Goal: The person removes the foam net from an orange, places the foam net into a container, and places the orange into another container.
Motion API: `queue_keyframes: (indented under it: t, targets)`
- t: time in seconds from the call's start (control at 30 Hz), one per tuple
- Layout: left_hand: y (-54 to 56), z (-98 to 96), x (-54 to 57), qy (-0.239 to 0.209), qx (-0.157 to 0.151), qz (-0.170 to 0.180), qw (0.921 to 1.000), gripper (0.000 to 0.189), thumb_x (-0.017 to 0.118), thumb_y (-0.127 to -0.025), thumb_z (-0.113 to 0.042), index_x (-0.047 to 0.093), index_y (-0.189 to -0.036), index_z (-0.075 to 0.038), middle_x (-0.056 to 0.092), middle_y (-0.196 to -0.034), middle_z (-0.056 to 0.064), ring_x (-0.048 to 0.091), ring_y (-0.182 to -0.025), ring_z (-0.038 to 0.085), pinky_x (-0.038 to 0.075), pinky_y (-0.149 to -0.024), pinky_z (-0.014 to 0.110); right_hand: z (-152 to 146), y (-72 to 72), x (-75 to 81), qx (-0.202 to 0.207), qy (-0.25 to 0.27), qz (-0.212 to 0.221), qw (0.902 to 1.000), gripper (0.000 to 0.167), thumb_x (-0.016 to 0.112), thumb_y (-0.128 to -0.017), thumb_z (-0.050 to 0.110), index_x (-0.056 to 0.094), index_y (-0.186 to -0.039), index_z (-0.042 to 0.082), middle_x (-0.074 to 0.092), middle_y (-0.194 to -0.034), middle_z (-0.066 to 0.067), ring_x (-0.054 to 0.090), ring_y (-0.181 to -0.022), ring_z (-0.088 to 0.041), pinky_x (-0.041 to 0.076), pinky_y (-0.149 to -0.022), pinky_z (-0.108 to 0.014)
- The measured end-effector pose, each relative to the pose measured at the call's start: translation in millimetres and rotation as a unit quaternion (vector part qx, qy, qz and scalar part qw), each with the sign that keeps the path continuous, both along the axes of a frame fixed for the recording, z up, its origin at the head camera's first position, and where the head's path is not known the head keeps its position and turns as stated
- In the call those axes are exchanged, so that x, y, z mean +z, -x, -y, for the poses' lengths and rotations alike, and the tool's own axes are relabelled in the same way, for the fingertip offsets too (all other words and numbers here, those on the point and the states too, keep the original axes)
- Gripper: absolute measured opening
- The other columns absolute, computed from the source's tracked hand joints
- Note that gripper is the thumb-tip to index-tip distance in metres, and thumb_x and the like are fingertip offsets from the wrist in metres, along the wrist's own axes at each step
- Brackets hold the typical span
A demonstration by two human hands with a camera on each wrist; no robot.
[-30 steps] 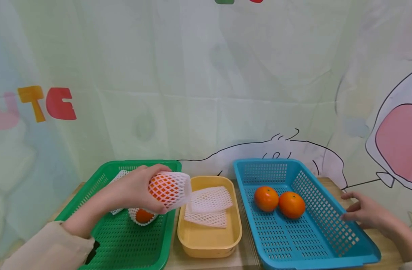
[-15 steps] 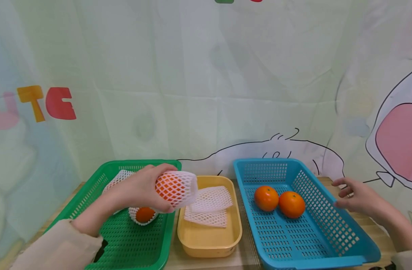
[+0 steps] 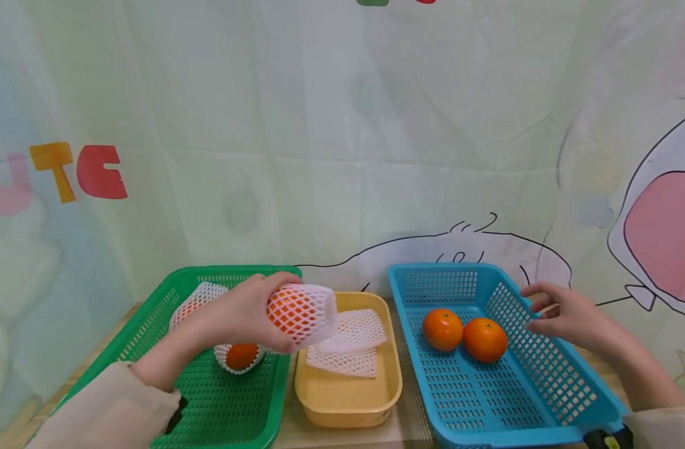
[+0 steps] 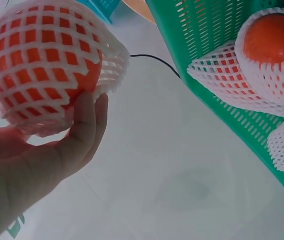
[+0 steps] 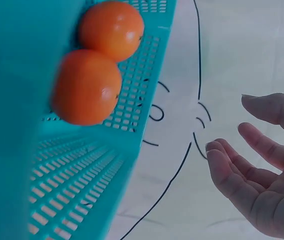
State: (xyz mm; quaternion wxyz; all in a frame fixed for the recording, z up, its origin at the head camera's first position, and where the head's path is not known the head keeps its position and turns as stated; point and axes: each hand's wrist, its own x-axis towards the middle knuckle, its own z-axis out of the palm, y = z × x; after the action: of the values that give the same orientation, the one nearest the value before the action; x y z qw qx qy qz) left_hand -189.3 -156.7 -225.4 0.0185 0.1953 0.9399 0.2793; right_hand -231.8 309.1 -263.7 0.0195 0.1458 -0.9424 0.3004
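Above a wooden table (image 3: 408, 424) before a printed curtain (image 3: 342, 125), the left hand (image 3: 244, 315) grips a netted orange (image 3: 294, 315) near the green basket (image 3: 224, 408) and yellow tub (image 3: 350, 397), while the right hand (image 3: 569, 317), fingers bent and apart, hangs near the blue basket (image 3: 460, 402).

In the head view, the left hand (image 3: 244, 318) hides part of the netted orange (image 3: 294, 313) in its fingers, the left forearm (image 3: 171, 354) covers some of another netted fruit (image 3: 196, 299) in the green basket (image 3: 219, 402), and the bottom edge cuts off that basket, the blue basket (image 3: 477, 399) and a dark item (image 3: 607, 439) too little shown to identify. The left wrist view crops the held orange at the top and two basketed fruits (image 4: 274, 40) at the right. In the right wrist view, the blue basket's nearest wall is blurred and the right hand (image 3: 573, 317) runs past the edge.
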Motion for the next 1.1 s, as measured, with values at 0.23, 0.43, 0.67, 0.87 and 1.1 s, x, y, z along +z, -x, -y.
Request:
queue_keyframes:
  t: [0.23, 0.43, 0.67, 0.87, 1.1]
  targets:
    - [2.2, -5.9, -0.1, -0.003, -0.006, -0.004, 1.0, 0.084, 0.083, -0.058, -0.031, 0.046, -0.131, -0.012, 0.052, -0.105, 0.009, 0.046, -0.092, 0.024, 0.047, -0.063, 0.031, 15, -0.8, 7.5, 0.008, 0.01, -0.01, 0.9999, 0.05, 0.07, -0.08, 0.01, 0.047, -0.122, -0.004, 0.057, -0.1, -0.017, 0.059, -0.085, -0.024, 0.053, -0.065, -0.033]
    - [3.3, -11.0, -0.2, -0.002, -0.011, -0.005, 0.9999, 0.083, 0.084, -0.058, -0.031, 0.047, -0.13, -0.013, 0.053, -0.104, 0.007, 0.046, -0.092, 0.023, 0.047, -0.064, 0.031, 29, -2.7, 16.4, 0.025, 0.009, -0.021, 0.9994, 0.047, 0.071, -0.08, 0.011, 0.05, -0.12, -0.002, 0.057, -0.101, -0.015, 0.058, -0.086, -0.024, 0.052, -0.064, -0.031]
    - [4.3, -16.3, -3.3, -0.013, -0.015, 0.0, 0.9998, 0.083, 0.085, -0.058, -0.03, 0.046, -0.13, -0.014, 0.052, -0.104, 0.008, 0.046, -0.091, 0.023, 0.047, -0.065, 0.032, 48, -7.1, 23.5, 0.047, 0.0, -0.047, 0.9978, 0.044, 0.071, -0.08, 0.011, 0.054, -0.119, 0.0, 0.059, -0.1, -0.011, 0.058, -0.087, -0.023, 0.05, -0.065, -0.03]
    - [4.4, -21.4, -4.0, -0.015, -0.018, -0.005, 0.9997, 0.082, 0.084, -0.059, -0.03, 0.047, -0.129, -0.015, 0.052, -0.102, 0.007, 0.046, -0.09, 0.022, 0.046, -0.064, 0.03, 60, -10.8, 29.6, 0.062, 0.001, -0.065, 0.9959, 0.042, 0.071, -0.08, 0.013, 0.056, -0.117, 0.002, 0.061, -0.099, -0.008, 0.057, -0.088, -0.022, 0.05, -0.068, -0.03]
    - [3.9, -28.1, -5.9, -0.028, -0.018, 0.007, 0.9994, 0.081, 0.083, -0.06, -0.032, 0.046, -0.131, -0.017, 0.052, -0.101, 0.004, 0.048, -0.086, 0.02, 0.046, -0.064, 0.031, 76, -13.4, 36.4, 0.09, 0.022, -0.094, 0.9912, 0.036, 0.07, -0.081, 0.011, 0.059, -0.114, 0.006, 0.061, -0.102, -0.006, 0.058, -0.09, -0.02, 0.05, -0.072, -0.028]
